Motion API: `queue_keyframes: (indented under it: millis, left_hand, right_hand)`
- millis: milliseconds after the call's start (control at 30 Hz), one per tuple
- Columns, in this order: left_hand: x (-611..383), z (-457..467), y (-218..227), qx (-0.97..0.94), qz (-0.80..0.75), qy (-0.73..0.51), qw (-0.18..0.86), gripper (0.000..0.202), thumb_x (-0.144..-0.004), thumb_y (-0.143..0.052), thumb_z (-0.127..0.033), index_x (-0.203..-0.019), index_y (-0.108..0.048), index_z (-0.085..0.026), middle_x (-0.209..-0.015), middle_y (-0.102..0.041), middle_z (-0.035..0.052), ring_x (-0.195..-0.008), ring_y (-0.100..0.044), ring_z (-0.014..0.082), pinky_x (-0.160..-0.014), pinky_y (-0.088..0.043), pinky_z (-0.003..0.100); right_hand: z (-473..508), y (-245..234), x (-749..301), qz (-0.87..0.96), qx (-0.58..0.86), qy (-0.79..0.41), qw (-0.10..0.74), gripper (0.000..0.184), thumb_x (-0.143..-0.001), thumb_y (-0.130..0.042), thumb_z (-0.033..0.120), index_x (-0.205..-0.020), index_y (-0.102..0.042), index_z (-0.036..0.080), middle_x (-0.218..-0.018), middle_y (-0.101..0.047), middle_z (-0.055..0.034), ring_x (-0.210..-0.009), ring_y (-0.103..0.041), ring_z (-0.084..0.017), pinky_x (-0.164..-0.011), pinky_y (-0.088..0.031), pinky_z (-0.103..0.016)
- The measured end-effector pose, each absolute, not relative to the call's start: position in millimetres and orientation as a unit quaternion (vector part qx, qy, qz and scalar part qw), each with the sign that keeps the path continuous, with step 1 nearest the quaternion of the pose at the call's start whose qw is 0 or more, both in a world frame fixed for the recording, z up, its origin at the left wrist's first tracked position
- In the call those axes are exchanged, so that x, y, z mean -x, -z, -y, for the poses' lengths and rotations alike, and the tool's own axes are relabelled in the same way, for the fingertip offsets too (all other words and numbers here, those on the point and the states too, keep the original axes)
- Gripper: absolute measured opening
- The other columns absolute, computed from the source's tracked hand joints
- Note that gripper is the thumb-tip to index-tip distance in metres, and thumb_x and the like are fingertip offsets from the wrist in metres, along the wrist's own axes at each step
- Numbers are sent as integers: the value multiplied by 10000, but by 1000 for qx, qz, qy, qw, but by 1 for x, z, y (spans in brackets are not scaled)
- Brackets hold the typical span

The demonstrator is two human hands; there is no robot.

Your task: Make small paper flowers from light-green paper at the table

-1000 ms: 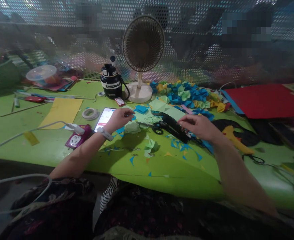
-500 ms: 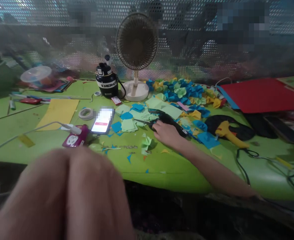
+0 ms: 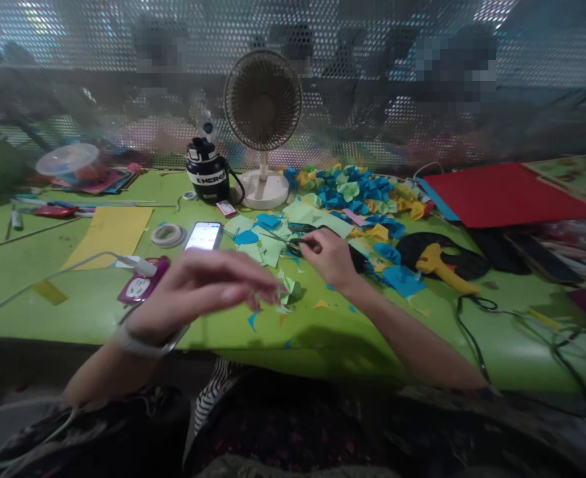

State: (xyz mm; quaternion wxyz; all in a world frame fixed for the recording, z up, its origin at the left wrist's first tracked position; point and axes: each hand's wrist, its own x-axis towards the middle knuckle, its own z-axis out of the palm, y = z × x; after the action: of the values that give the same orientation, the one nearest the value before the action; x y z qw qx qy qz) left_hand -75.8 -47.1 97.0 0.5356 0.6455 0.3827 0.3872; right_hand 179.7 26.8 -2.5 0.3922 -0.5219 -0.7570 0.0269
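Note:
My right hand [image 3: 331,259] is closed on the handles of a pair of scissors [image 3: 288,244], whose blades point left over light green paper pieces [image 3: 272,251]. My left hand [image 3: 200,282], slightly blurred, hovers over the front of the table with its fingers stretched to the right. Nothing shows in it. Its fingertips are close to a folded light green paper piece [image 3: 293,291]; whether they touch it, I cannot tell. Behind my right hand lies a black object [image 3: 357,257], partly covered by the hand.
Folded blue, yellow and green papers [image 3: 357,189] are heaped beside a fan [image 3: 264,99]. A black bottle [image 3: 207,174], tape roll [image 3: 168,235], lit phone [image 3: 204,236] and purple power socket [image 3: 141,282] are left. To the right are a yellow glue gun [image 3: 440,267], its cord and red sheets [image 3: 492,192].
My left hand, a large blur near the camera before, now reaches out over the table. My right hand has lifted the scissors a little. The view has shifted slightly.

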Motion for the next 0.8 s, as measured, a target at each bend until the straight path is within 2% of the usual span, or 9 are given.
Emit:
queue_keyframes:
  millis: [100, 167, 267, 367, 433, 500, 567, 700, 800]
  left_hand:
    - [55, 16, -70, -615, -393, -309, 610, 344, -817, -700, -491, -969, -749, -186, -1003, -755, 103, -888, -712, 241, -757, -590, 368]
    - [41, 3, -50, -564, -399, -312, 652, 434, -854, -659, -508, -1136, -691, -180, -1111, -727, 126, -998, -692, 245, -801, -584, 363]
    - [25, 2, -31, -504, -370, -366, 690, 479, -847, -685, -471, -1228, -634, -184, -1214, -674, 128, -1104, -644, 253, -890, -563, 396]
    - [16, 12, -25, -474, -337, -392, 713, 500, -852, -684, -425, -1287, -593, -196, -1184, -673, 109, -1124, -622, 256, -909, -546, 404]
    - [13, 16, -23, -486, -324, -398, 707, 534, -838, -706, -386, -1317, -569, -193, -1125, -687, 94, -1086, -630, 240, -912, -536, 386]
    - [10, 13, -22, -512, -326, -409, 682, 502, -835, -710, -370, -1282, -590, -175, -1049, -696, 73, -1002, -647, 202, -896, -533, 348]
    - [9, 7, -19, -532, -332, -426, 652, 401, -856, -680, -400, -1170, -640, -155, -949, -693, 50, -890, -656, 159, -846, -544, 305]
    - [10, -3, -11, -579, -341, -420, 611, 356, -879, -618, -484, -986, -639, -145, -803, -668, 31, -709, -643, 126, -701, -553, 265]
    - [10, -2, -7, -638, -347, -418, 547, 328, -910, -577, -473, -988, -596, -155, -792, -664, 34, -692, -634, 128, -682, -539, 269]
  right_hand:
    - [-12, -11, -180, 736, 487, 0, 470, 95, -886, -597, 248, -848, -657, 186, -799, -655, -38, -660, -598, -146, -606, -482, -273]
    - [1, -17, -178, 751, 451, 44, 481, 101, -911, -583, 255, -891, -657, 188, -810, -661, -39, -657, -596, -140, -588, -473, -265]
    - [18, -15, -172, 803, 376, 143, 439, 82, -921, -582, 234, -908, -642, 179, -799, -671, -46, -659, -604, -137, -544, -444, -250]
    - [25, -6, -167, 824, 345, 198, 403, 59, -918, -578, 203, -888, -622, 177, -793, -683, -50, -690, -624, -147, -569, -454, -256]
    - [26, -1, -165, 833, 340, 193, 391, 81, -920, -555, 185, -867, -616, 179, -776, -678, -49, -690, -624, -151, -597, -469, -263]
    - [27, 0, -165, 842, 340, 158, 388, 95, -918, -550, 229, -899, -626, 177, -802, -681, -62, -720, -633, -167, -622, -492, -277]
    - [30, -4, -166, 847, 351, 103, 385, 167, -909, -548, 296, -988, -642, 181, -893, -692, -84, -806, -651, -190, -667, -525, -297]
    - [32, -17, -171, 817, 425, 27, 389, 308, -876, -541, 338, -1140, -628, 206, -1096, -659, -126, -969, -643, -246, -828, -553, -387]
    - [27, -19, -173, 791, 470, -24, 391, 382, -853, -548, 351, -1200, -584, 197, -1166, -624, -143, -879, -642, -243, -857, -540, -427]
